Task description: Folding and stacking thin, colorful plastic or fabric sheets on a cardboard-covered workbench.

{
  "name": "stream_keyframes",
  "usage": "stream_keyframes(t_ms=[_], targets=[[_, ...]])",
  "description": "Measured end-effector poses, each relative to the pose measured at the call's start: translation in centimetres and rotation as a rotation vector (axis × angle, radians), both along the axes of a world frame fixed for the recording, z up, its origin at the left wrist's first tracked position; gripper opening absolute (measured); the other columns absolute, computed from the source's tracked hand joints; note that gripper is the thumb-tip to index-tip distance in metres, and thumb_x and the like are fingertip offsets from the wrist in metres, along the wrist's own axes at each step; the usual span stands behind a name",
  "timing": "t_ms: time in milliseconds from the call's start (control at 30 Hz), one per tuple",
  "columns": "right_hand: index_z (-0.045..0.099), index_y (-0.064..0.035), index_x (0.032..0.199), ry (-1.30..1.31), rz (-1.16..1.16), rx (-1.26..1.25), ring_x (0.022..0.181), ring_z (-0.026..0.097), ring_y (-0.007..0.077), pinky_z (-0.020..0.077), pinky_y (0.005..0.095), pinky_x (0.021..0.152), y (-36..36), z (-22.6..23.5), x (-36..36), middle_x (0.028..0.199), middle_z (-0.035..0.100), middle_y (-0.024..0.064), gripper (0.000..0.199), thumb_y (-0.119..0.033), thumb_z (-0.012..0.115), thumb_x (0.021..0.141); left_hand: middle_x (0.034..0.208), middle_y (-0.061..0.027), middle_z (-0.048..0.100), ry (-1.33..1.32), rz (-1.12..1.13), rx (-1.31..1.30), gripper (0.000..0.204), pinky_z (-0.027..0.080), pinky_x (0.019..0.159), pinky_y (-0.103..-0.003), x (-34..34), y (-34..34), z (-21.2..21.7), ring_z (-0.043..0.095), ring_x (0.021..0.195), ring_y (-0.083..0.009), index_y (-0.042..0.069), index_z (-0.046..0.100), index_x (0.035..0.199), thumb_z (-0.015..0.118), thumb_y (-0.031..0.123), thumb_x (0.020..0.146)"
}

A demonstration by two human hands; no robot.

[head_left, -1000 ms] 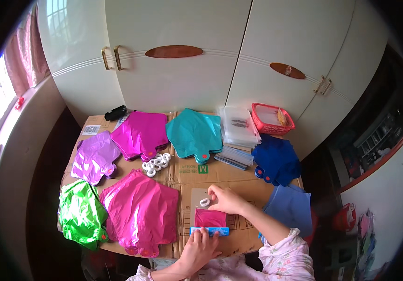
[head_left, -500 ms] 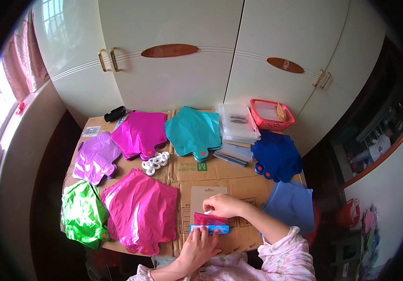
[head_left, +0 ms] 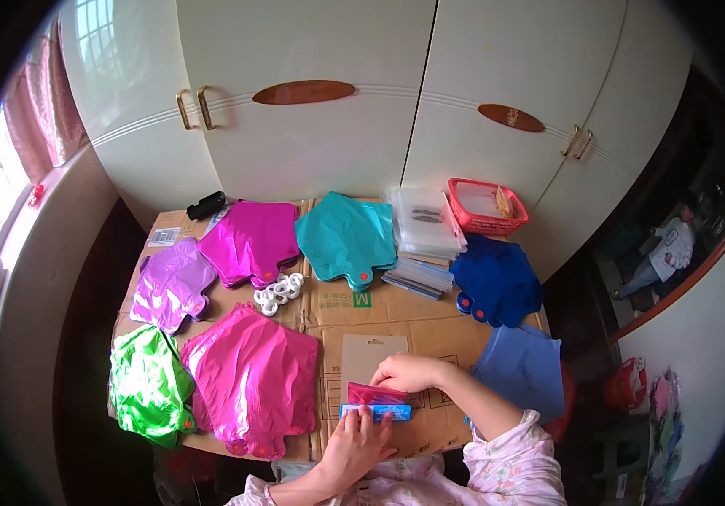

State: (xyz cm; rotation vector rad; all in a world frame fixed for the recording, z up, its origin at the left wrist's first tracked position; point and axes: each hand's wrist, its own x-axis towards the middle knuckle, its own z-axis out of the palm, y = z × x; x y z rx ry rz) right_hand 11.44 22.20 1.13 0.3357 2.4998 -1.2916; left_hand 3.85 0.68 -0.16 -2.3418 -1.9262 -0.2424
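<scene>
A folded magenta foil balloon (head_left: 373,395) lies in front of me, with a blue printed strip (head_left: 396,412) along its near edge. My left hand (head_left: 356,445) is on the near side, its fingertips pressing on the strip and its thumb near the strip's right part. From the right my right hand (head_left: 409,371) reaches over; its closed fingertips are at the balloon's far edge. The fingertips partly hide that edge. Beneath them lies a beige backing card (head_left: 367,354) with a hanging slot.
Stacks of foil balloons lie around: pink (head_left: 253,379), green (head_left: 150,388), lilac (head_left: 175,282), purple (head_left: 249,240), teal (head_left: 347,236), dark blue (head_left: 497,278). White rings (head_left: 278,293), clear bags (head_left: 426,219), a red basket (head_left: 489,224) and a blue sheet (head_left: 518,371) share the cardboard-covered table.
My right hand has shifted slightly right along the balloon; a small white bit seen at its fingertips is out of sight. In the background at right, another person has become more visible.
</scene>
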Motion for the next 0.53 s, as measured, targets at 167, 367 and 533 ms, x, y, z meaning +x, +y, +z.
stream_keyframes(t_ms=[167,367,533], targets=[[0.068,-0.0036,0.102,-0.048,0.040,0.109,0.079,0.067,0.0235,0.0514,0.0327,0.074,0.5,0.5,-0.6,0.091,0.070,0.0148,0.025,-0.017,0.062,0.082,0.111,-0.0302,0.054,0.008,-0.006,-0.005,0.064,0.053,0.073,-0.041,-0.1,0.0,-0.1,0.056,0.093,-0.0388,0.009,0.051,0.128,0.059,0.053,0.082],[0.068,-0.0025,0.101,-0.128,-0.114,-0.272,0.081,0.063,0.0161,0.0484,0.0309,0.075,2.8,-1.8,0.3,0.089,0.070,0.0102,0.025,-0.022,0.058,0.089,0.110,-0.0273,0.055,-0.034,-0.008,-0.039,0.062,0.052,0.075,-0.037,-0.2,0.4,1.0,0.057,0.090,-0.0330,0.009,0.052,0.125,0.064,0.049,0.079],[0.068,-0.0037,0.104,-0.031,-0.020,-0.003,0.083,0.062,0.0184,0.0470,0.0312,0.077,2.6,-0.4,-0.3,0.094,0.070,0.0124,0.036,-0.036,0.053,0.095,0.110,-0.0264,0.056,-0.052,0.005,-0.032,0.063,0.052,0.074,-0.036,-0.3,0.5,0.1,0.057,0.089,-0.0318,0.011,0.050,0.127,0.066,0.047,0.078]])
